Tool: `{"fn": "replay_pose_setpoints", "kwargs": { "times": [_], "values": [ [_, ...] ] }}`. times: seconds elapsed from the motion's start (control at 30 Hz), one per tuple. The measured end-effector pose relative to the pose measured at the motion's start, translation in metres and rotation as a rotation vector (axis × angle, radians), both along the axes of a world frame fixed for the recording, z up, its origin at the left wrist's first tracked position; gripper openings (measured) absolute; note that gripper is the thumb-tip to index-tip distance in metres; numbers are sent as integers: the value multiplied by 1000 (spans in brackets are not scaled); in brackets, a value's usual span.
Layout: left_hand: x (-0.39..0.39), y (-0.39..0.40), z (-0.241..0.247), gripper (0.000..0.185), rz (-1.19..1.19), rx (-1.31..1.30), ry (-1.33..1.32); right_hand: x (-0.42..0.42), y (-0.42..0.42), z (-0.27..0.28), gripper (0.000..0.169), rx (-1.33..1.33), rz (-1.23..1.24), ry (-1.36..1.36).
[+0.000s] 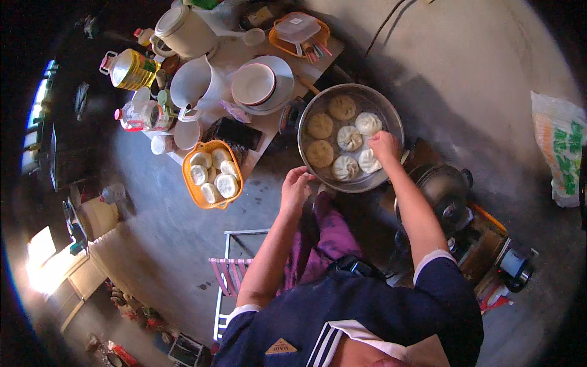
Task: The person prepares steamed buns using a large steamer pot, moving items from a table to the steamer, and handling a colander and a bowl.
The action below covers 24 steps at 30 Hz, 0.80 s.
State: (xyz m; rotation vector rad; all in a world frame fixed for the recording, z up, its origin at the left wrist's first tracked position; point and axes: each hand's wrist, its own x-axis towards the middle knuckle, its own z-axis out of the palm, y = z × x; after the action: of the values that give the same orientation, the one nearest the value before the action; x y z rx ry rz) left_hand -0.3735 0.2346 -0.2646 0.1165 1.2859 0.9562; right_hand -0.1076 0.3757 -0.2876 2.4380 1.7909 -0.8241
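A round metal steamer pan (306, 158) lies in front of me with several pleated buns inside. Three of them are brownish, including the one at the top (342, 107); the rest are white, such as the middle bun (349, 138). My right hand (384, 146) reaches over the right side of the pan. Its fingertips are between the upper right white bun (368, 123) and the lower right white bun (370, 161); whether they grip either is hidden. At the pan's lower left rim, my left hand (296, 190) has bent fingers, with the fingertips close to or touching the metal.
An orange basket (188, 181) of flat round breads stands left, beside a table (270, 124) crowded with bowls (253, 85), a white jug (190, 85) and an oil bottle (135, 69). A dark lidded pot (435, 192) is at right. A striped folding stool (231, 275) stands below left.
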Motion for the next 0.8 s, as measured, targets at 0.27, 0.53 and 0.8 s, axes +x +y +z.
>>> {"fn": "replay_pose_setpoints", "kwargs": {
  "times": [0.27, 0.53, 0.8],
  "values": [
    [0, 0, 11, 21, -5, 4, 28, -30, -3, 139, 16, 121, 59, 313],
    [-15, -13, 19, 23, -4, -19, 5, -55, -17, 232, 9, 336, 87, 597],
    [-37, -47, 1, 21, 49, -23, -42, -65, -34, 287, 10, 713, 127, 628]
  ]
}}
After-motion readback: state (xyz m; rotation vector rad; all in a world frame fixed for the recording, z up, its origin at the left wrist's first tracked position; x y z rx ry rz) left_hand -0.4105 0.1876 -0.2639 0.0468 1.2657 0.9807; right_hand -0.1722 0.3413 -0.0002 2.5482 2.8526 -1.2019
